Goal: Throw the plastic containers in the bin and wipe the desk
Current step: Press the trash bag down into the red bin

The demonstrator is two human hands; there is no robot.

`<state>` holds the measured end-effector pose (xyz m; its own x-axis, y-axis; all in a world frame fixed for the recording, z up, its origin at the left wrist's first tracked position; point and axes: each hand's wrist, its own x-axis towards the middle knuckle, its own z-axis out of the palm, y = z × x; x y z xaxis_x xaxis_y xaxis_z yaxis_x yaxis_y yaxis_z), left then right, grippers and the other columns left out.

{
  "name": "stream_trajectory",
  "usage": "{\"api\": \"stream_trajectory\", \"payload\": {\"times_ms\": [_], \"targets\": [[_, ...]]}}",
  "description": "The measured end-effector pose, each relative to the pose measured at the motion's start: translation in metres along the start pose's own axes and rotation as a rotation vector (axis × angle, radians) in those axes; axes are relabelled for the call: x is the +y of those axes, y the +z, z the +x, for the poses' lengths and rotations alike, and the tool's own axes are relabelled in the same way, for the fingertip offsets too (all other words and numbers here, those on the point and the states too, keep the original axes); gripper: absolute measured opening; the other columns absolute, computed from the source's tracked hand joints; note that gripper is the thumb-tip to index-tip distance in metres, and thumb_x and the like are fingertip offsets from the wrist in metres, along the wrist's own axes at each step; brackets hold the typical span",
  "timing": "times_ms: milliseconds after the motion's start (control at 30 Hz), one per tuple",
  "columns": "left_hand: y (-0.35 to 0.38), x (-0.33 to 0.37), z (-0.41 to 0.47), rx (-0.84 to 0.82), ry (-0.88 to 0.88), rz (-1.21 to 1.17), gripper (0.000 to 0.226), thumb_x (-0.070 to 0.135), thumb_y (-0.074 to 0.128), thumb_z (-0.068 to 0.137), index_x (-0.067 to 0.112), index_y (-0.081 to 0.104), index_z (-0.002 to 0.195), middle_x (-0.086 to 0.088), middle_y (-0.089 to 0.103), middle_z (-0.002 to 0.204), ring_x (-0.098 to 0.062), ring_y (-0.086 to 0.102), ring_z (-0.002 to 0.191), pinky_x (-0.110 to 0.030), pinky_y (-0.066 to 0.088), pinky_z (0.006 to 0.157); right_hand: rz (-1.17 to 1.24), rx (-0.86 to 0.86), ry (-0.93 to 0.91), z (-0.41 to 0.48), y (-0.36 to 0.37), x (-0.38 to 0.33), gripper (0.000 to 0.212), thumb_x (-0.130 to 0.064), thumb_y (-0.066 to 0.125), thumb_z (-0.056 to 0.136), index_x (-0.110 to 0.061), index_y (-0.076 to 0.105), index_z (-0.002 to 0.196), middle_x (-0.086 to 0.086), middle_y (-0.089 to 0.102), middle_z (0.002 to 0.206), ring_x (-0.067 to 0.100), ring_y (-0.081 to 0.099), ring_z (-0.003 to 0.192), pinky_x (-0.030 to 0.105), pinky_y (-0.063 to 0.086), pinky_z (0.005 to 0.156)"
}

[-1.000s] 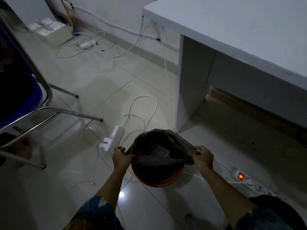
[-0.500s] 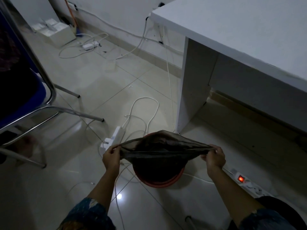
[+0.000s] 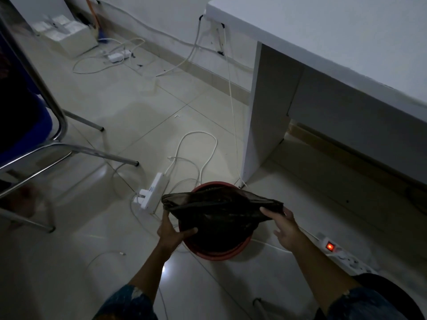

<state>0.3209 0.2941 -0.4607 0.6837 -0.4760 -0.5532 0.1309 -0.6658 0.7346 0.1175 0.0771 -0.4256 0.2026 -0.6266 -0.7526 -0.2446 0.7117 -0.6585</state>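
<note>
Gripping bin bag point(image 3: 219, 207) edges w/ L hand point(image 3: 172, 229) & R hand point(image 3: 285, 227), fingers curled, above red bin point(image 3: 221, 255). Risk: yanking could tear bag or tip bin.

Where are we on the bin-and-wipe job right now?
Looks done: no containers on the visible stretch of desk, though the black bag hides its contents. In hand: left hand and right hand grip that bag over the red bin. Left: wiping the desk; no cloth in view.

Head-worn view, steeply downward, close over the bin point(image 3: 217, 256).
</note>
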Motion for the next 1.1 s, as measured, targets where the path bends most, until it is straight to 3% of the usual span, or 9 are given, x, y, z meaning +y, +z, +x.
{"api": "stream_trajectory", "payload": {"times_ms": [200,300,400,500,667,800,900,1000,1100], "targets": [[0.004,0.036,0.011,0.085,0.15,-0.252,0.123,0.016,0.09,0.055,0.017,0.011,0.15,0.002,0.048,0.128,-0.015,0.045,0.119,-0.038,0.039,0.104,0.009,0.104,-0.123,0.004,0.004,-0.002,0.044,0.005,0.071,0.077,-0.001,0.06,0.119,0.019,0.056,0.13,0.021,0.051,0.099,0.018,0.043,0.064],[0.003,0.04,0.02,0.108,0.119,-0.141,0.085,0.03,0.082,0.062,0.006,0.046,0.135,-0.011,0.063,0.119,-0.026,0.059,0.112,-0.042,0.047,0.1,-0.211,0.168,-0.281,0.011,0.003,0.003,0.063,0.006,0.079,0.068,-0.006,0.051,0.123,0.016,0.041,0.141,0.027,0.052,0.112,0.029,0.048,0.087],[0.003,0.043,0.018,0.043,0.17,0.026,0.01,0.005,0.067,0.082,0.014,0.069,0.081,-0.011,0.068,0.076,-0.029,0.065,0.079,-0.032,0.054,0.069,-0.733,0.099,-0.508,0.007,0.004,0.008,0.091,-0.001,0.081,0.064,-0.014,0.033,0.14,0.008,0.018,0.151,0.026,0.031,0.136,0.043,0.035,0.108],[0.005,0.041,0.018,0.011,0.179,0.016,0.02,0.004,0.062,0.086,0.015,0.061,0.07,-0.005,0.059,0.063,-0.024,0.057,0.063,-0.028,0.045,0.055,-1.039,0.047,-0.54,0.001,0.011,0.015,0.097,-0.015,0.077,0.071,-0.024,0.017,0.148,0.003,0.014,0.154,0.028,0.022,0.14,0.053,0.027,0.109],[0.003,0.048,0.011,-0.028,0.215,-0.089,0.017,0.005,0.052,0.09,0.011,0.064,0.08,-0.01,0.062,0.08,-0.021,0.058,0.074,-0.029,0.048,0.066,-1.09,-0.06,-0.507,0.003,0.007,0.015,0.099,-0.002,0.067,0.081,-0.027,0.002,0.151,0.011,-0.013,0.158,0.039,0.032,0.137,0.046,0.043,0.103],[-0.009,0.041,0.015,-0.072,0.241,-0.058,0.024,-0.001,0.044,0.078,0.004,0.067,0.082,-0.022,0.065,0.081,-0.038,0.062,0.076,-0.048,0.052,0.068,-0.804,-0.104,-0.32,0.003,0.005,0.018,0.082,-0.008,0.051,0.095,-0.034,-0.003,0.15,0.021,0.02,0.153,0.037,0.038,0.133,0.037,0.045,0.097],[-0.015,0.038,0.02,-0.087,0.285,0.038,0.026,-0.02,0.037,0.076,-0.006,0.057,0.084,-0.02,0.061,0.081,-0.04,0.059,0.079,-0.054,0.051,0.07,-0.925,-0.11,-0.283,0.007,0.003,0.018,0.107,-0.009,0.07,0.081,-0.026,-0.009,0.151,0.025,0.042,0.14,0.037,0.05,0.123,0.04,0.046,0.096],[-0.019,0.038,0.023,-0.136,0.307,0.098,0.027,-0.019,0.038,0.079,-0.003,0.059,0.088,-0.022,0.063,0.086,-0.039,0.061,0.083,-0.054,0.052,0.074,-1.253,-0.099,-0.271,0.001,0.005,0.015,0.081,-0.025,0.072,0.08,-0.017,0.027,0.147,0.017,0.054,0.133,0.034,0.055,0.119,0.038,0.05,0.094],[-0.02,0.042,0.022,-0.193,0.277,0.148,0.027,-0.013,0.049,0.08,0.01,0.062,0.086,-0.011,0.066,0.085,-0.029,0.063,0.083,-0.043,0.054,0.072,-1.359,-0.023,-0.279,-0.005,0.008,0.013,0.042,-0.036,0.068,0.08,-0.011,0.064,0.113,0.011,0.065,0.115,0.03,0.063,0.104,0.028,0.048,0.075]]}}
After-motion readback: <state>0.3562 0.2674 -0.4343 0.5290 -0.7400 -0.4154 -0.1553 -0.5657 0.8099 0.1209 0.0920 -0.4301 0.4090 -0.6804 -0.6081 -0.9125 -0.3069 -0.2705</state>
